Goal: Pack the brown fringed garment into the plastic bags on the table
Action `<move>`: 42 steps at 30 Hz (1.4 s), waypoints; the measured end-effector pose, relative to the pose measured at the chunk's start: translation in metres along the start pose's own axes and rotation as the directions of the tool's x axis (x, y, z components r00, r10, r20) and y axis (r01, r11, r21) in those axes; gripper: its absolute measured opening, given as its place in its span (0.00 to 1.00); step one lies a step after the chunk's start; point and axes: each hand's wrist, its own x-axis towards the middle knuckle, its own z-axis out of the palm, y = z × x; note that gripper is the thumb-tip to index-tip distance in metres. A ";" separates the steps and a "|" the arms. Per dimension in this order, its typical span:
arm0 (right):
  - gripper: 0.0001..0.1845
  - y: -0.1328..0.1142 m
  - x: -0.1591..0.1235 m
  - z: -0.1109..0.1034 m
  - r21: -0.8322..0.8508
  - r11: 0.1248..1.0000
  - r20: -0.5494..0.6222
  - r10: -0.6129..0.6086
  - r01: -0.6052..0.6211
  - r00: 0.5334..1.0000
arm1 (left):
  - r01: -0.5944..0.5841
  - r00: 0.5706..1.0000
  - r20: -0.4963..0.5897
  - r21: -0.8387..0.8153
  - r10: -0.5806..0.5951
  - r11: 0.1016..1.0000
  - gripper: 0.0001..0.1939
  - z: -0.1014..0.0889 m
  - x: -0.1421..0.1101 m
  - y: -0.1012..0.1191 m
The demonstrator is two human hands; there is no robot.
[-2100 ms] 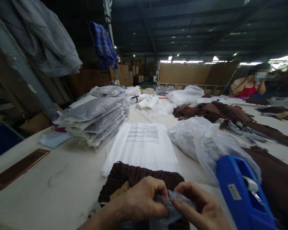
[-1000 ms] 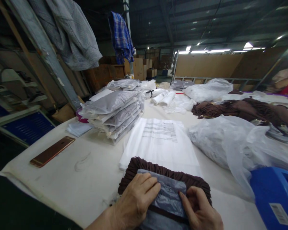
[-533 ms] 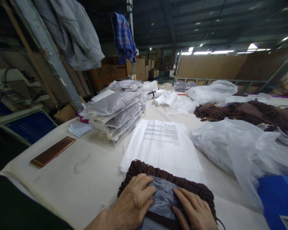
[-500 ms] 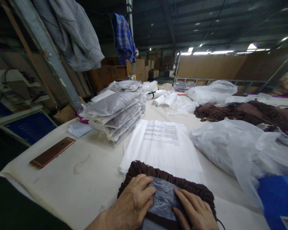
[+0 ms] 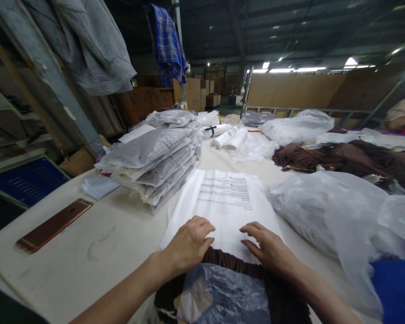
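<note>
1. The brown bundle (image 5: 286, 294) lies on the table (image 5: 121, 279) at the bottom edge of the view, between the forearms and nearer the body than both hands. Its gathered far edge sits against the near end of the white bags (image 5: 219, 220).
2. Clear film (image 5: 238, 290) covers much of the bundle's top, wrinkled and shiny.
3. The left hand (image 5: 192, 238) is half open, fingers loosely bent and gripping nothing, above the bundle's far left corner and the edge of the bags. Whether it touches either cannot be told.
4. The right hand (image 5: 268, 245) is likewise half open and gripping nothing, thumb and forefinger apart, over the bags' right side near the bundle's far right corner; contact is unclear. The fingertips of the two hands face each other across a gap.
5. Several lines of dark print cross the top bag, too small to read.
6. A small dark mark shows on the film, also unreadable.
</note>
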 end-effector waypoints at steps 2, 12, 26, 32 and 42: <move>0.10 0.007 0.015 0.005 -0.044 0.998 0.083 -0.039 0.043 0.996 | 0.024 0.993 0.113 0.036 -0.028 0.999 0.10 0.010 0.015 -0.012; 0.11 0.024 0.034 0.023 -0.161 0.980 0.136 -0.095 0.116 0.986 | -0.026 0.954 0.300 0.031 0.015 0.999 0.09 0.022 0.039 -0.036; 0.08 0.030 0.033 0.020 -0.094 0.985 0.162 -0.128 0.145 0.978 | -0.166 0.921 0.379 0.179 0.088 0.970 0.07 0.031 0.064 -0.045; 0.09 0.037 0.040 0.028 -0.090 0.989 0.156 -0.105 0.120 0.982 | -0.127 0.933 0.353 0.142 0.070 0.982 0.15 0.033 0.063 -0.041; 0.08 0.037 0.044 0.010 0.118 0.993 0.260 -0.026 -0.005 0.965 | -0.126 0.940 0.329 0.089 0.090 0.988 0.04 0.040 0.076 -0.050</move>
